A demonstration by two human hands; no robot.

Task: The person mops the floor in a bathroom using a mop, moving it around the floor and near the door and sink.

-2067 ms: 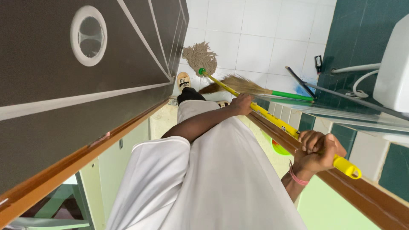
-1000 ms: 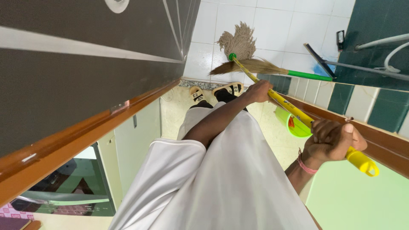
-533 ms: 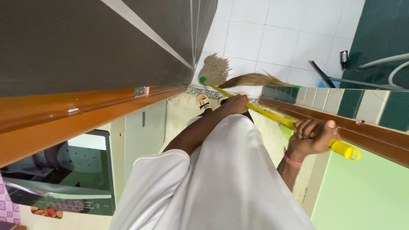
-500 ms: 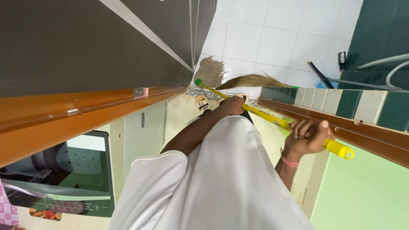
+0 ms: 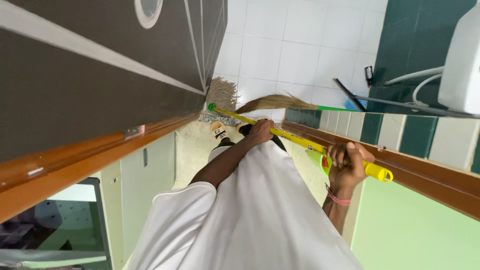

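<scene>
left hand [image 5: 261, 133]: gripped yellow broom handle [image 5: 300, 144] mid-shaft
right hand [image 5: 347, 162]: closed around handle's top end
broom head [image 5: 222, 93]: at 12 o'clock, on white tiled floor [image 5: 280, 55]

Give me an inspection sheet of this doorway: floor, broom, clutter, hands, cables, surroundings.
Surface: pale floor in the doorway, white tiled floor beyond it.
Job's things: broom with a yellow handle; its straw head rests at the threshold.
Clutter: a second broom with a green handle lies on the white tiles; a bright green thing shows behind the handle, kind unclear.
Hands: left hand grips the handle low down; right hand grips it near the top end, pink band on the wrist.
Cables: white hose by the white fixture.
Surroundings: dark door, brown wooden frame, green wall tiles.
</scene>
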